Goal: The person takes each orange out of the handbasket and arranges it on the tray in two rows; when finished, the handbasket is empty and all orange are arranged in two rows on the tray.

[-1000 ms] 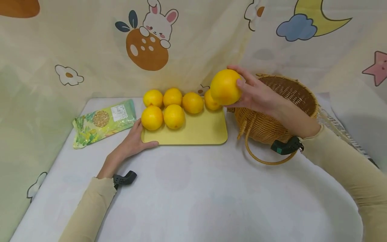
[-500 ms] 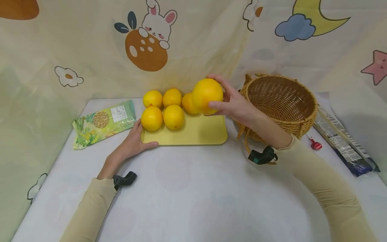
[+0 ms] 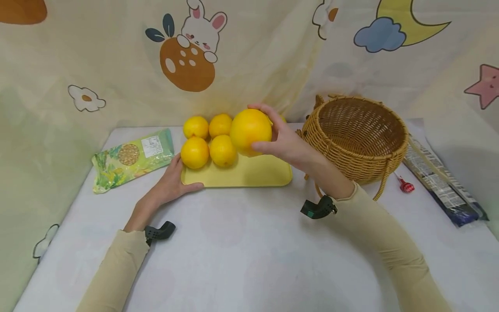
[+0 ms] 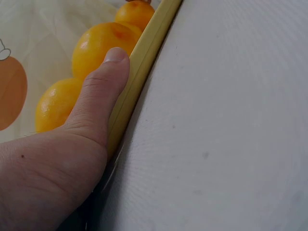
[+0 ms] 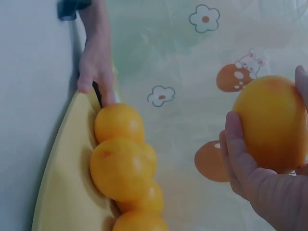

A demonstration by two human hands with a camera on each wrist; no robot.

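My right hand [image 3: 286,145] holds a large orange [image 3: 249,130] in the air over the yellow tray [image 3: 265,175], fingers and thumb spread around it. In the right wrist view this orange [image 5: 272,125] is off to the right, apart from the others. More oranges [image 3: 195,152] lie in two rows on the tray's left and back part. The held orange and hand hide some of the back row. My left hand [image 3: 169,182] grips the tray's front left corner, thumb along the front rim and fingers along the left side. In the left wrist view the thumb [image 4: 103,86] lies over the rim.
A wicker basket [image 3: 351,162] stands right of the tray, its handle hanging at the front. A green bag of grain [image 3: 132,156] lies to the left. A red lollipop [image 3: 406,186] and a dark printed packet [image 3: 442,182] are at right. A patterned cloth [image 3: 117,65] hangs behind.
My right hand has carried the orange left and a little down, from beside the basket to over the tray. The basket's opening now shows more fully. My left hand stays at the tray's corner.
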